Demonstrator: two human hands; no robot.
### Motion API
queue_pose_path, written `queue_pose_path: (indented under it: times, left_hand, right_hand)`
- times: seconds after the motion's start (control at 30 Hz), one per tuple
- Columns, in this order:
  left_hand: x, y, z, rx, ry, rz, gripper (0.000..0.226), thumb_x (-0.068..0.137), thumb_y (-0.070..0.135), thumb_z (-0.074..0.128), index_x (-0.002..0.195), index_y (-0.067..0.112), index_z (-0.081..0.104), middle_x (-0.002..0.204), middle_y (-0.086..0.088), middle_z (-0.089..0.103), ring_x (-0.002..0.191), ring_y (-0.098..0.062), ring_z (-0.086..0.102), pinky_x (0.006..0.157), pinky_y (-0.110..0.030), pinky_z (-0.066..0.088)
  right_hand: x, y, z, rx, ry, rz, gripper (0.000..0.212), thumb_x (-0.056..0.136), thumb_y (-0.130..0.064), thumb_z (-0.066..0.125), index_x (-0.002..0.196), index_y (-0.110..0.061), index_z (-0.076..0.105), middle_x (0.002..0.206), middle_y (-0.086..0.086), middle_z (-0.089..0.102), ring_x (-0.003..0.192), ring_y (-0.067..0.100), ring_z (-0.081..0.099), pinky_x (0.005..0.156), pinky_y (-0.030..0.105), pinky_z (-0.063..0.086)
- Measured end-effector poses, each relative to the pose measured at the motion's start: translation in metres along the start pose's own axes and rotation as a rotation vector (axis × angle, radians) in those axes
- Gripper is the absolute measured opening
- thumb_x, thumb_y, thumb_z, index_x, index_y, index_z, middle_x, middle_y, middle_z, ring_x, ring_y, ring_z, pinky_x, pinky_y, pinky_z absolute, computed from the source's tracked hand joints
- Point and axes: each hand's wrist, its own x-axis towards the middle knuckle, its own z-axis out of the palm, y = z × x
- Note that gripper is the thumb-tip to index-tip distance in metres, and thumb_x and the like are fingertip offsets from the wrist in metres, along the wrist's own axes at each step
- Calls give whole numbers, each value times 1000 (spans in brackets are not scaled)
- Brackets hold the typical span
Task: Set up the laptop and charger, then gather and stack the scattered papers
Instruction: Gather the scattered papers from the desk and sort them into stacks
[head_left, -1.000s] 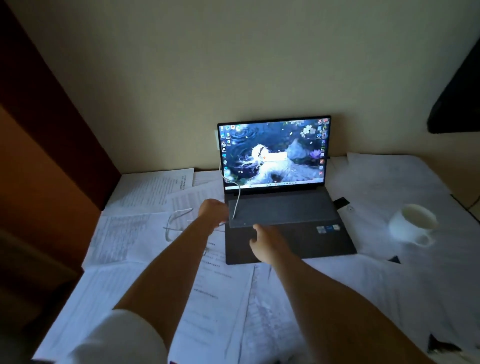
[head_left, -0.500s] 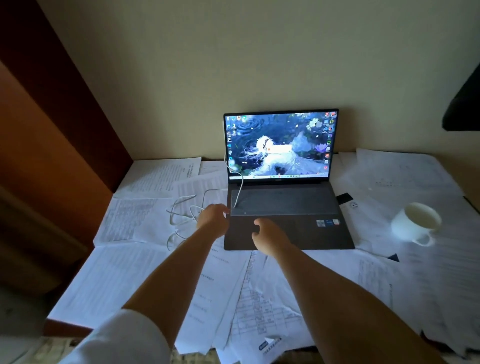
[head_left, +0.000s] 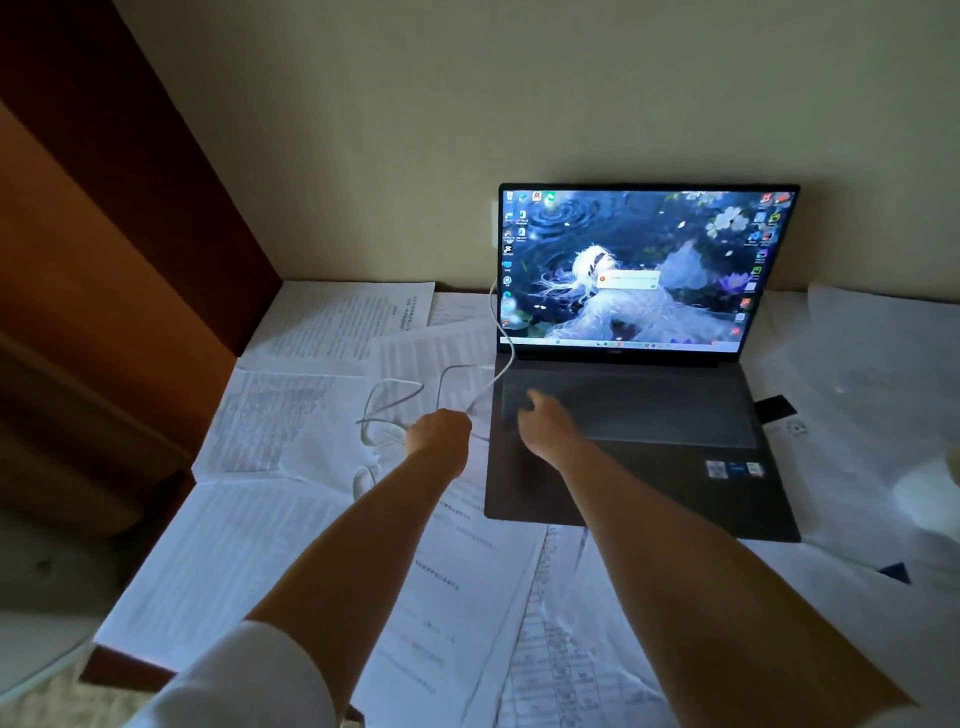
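Gripping charger cable (head_left: 498, 332), left hand (head_left: 439, 434) (laptop (head_left: 639, 447) lit)

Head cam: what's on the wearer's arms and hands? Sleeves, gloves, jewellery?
Both hands bare: left hand, right hand. No gloves, rings or watch visible. Left arm has a white sleeve pushed up near the elbow, forearm uncovered. Right forearm uncovered to the frame edge; no sleeve visible there.

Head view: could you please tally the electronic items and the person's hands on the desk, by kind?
Laptop: 1
White charger cable: 1
Hands: 2, left hand, right hand
Total: 4
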Motion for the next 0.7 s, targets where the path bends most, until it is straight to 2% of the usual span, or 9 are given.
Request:
queue_pose_path:
  times: [0.13,0.2,0.27,0.33,0.43,0.5,0.57,0.63,0.7]
  left_hand:
    - [37,-15,-3,-653,-20,-324,25,89,4,55,112,5,66,111,-12,66,110,-28,61,89,-31,49]
    - [53,-13,-9,-997,2,-473,16,85,-2,57,94,4,69,90,-12,67,99,-30,67,76,-33,52]
    - [68,-8,-13,-1154,-8,-508,11,82,-3,60,79,7,64,89,-13,68,87,-28,69,66,-29,52]
    - [76,0,-14,-1097,-194,-391,5,84,-2,60,84,3,61,95,-13,65,82,-23,64,70,-29,56]
    - [77,7,-8,-820,-418,-187,24,87,3,59,109,-3,61,77,-5,58,79,-22,64,55,-19,52]
    - [75,6,-11,-628,-411,-128,12,83,18,66,91,9,66,64,1,50,88,-19,68,60,-17,48]
    - [76,4,-12,-400,-374,-31,16,82,26,68,85,11,67,64,1,50,97,-21,66,72,-20,47]
    - [71,3,-16,-228,-336,110,19,84,16,64,99,4,65,88,-7,65,100,-26,66,81,-26,52]
    - [61,6,-20,-116,-226,119,27,88,9,58,115,5,59,111,-10,64,103,-26,63,83,-30,52]
  right_hand:
    - [17,-16,16,53,34,25,47,98,-19,36,144,-12,35,146,15,40,133,33,37,109,38,31]
    - [23,-21,21,76,84,16,47,97,-15,36,144,-12,36,147,12,40,135,30,36,109,38,31]
    - [30,-23,21,69,119,9,47,97,-14,36,144,-13,37,147,9,40,136,28,35,109,37,31]
    - [36,-25,19,59,156,15,46,96,-14,37,142,-15,41,145,9,44,134,27,39,108,36,32]
    - [37,-24,14,43,204,34,45,95,-12,37,139,-15,45,142,9,47,131,26,42,106,33,33]
    - [34,-20,10,33,203,51,44,95,-12,37,139,-14,46,142,8,47,131,26,43,107,34,33]
    - [29,-13,7,27,186,69,43,96,-12,38,137,-12,47,142,8,47,131,26,43,108,33,32]
    - [21,-7,5,0,154,74,42,97,-13,36,138,-13,47,143,8,46,131,25,43,108,34,32]
    - [13,-1,1,-16,133,67,41,99,-14,35,139,-13,45,145,9,44,132,25,42,108,33,32]
